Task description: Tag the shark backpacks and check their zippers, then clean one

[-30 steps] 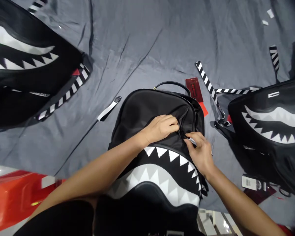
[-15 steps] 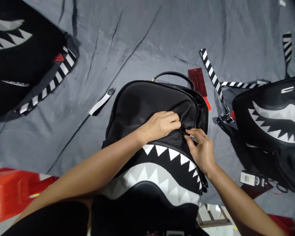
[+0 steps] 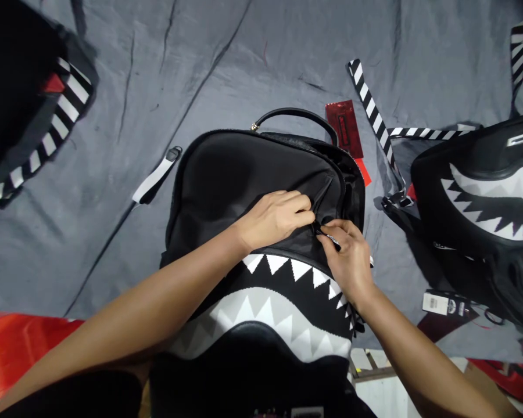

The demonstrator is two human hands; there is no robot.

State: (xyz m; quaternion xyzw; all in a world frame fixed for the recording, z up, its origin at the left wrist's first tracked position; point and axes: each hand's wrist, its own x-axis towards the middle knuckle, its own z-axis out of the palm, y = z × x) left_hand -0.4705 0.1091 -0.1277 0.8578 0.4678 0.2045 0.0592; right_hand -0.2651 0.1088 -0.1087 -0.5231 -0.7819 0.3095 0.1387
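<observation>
A black backpack [image 3: 244,168] with a white-and-grey shark-mouth pattern lies in front of me, its top handle pointing away. My left hand [image 3: 281,216] is closed, pinching the black fabric of the front panel beside a zipper. Just to its right, my right hand [image 3: 346,252] pinches a dark zipper pull [image 3: 332,239] with white lettering between thumb and fingers. The fabric around both hands is puckered. Fingertips hide part of the zipper. A dark red hang tag [image 3: 345,129] sticks out behind the handle.
Another shark-mouth backpack [image 3: 475,180] lies at the right with striped straps [image 3: 375,116]. A black bag [image 3: 17,87] with a striped strap lies at the left. Grey cloth [image 3: 157,87] covers the table. Red plastic [image 3: 17,348] shows at lower left.
The backpack and both hands appear slightly further left and up, as the view has shifted. Both hands keep their hold at the zipper.
</observation>
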